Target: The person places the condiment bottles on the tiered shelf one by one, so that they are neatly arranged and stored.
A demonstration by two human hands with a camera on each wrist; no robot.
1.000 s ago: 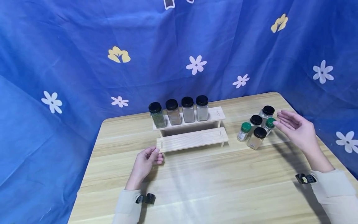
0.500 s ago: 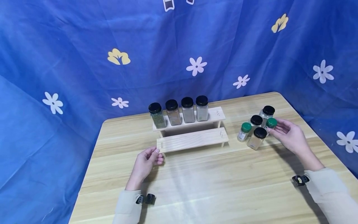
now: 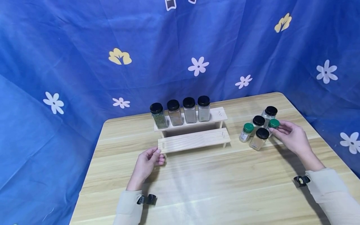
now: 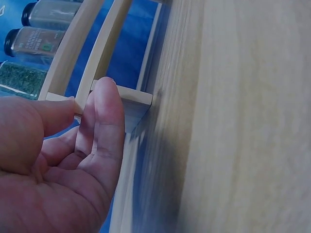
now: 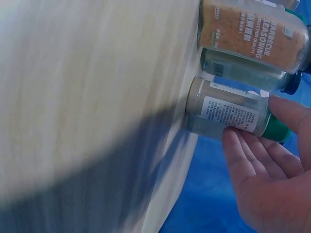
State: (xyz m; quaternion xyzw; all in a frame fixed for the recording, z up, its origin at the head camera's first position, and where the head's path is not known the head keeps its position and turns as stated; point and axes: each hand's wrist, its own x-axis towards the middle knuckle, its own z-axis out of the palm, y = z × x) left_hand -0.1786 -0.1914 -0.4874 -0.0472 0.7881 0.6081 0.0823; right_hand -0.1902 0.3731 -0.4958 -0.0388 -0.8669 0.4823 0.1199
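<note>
The right hand (image 3: 293,137) has its thumb and fingers closed about a small jar with a green lid (image 5: 228,107), thumb by the lid and fingertips against the opposite side of the glass, so it is clamped on that jar. The small jar stands upright toward the right of the wooden table (image 3: 197,193), in a close group with four others: a second green-lidded jar (image 3: 245,135) at the left, a black-lidded jar of orange-brown powder (image 5: 252,36) at the front, its label reading BARBECUE SEASONING, and two more black-lidded jars, one in the middle (image 3: 258,121) and one at the back (image 3: 270,113). A white label covered in small print faces the right wrist camera from the held jar. Well apart from it, the left hand (image 3: 145,164) pinches the near left corner of the front shelf (image 3: 194,140), thumb on one side and fingers on the other. Behind that stands a higher back shelf (image 3: 216,115), bearing four upright black-lidded jars in a row, the leftmost jar (image 3: 159,120) filled with green flakes. Pale sleeves (image 3: 327,187) cover both forearms, and a blue cloth (image 3: 157,72) printed with flowers hangs behind the table
</note>
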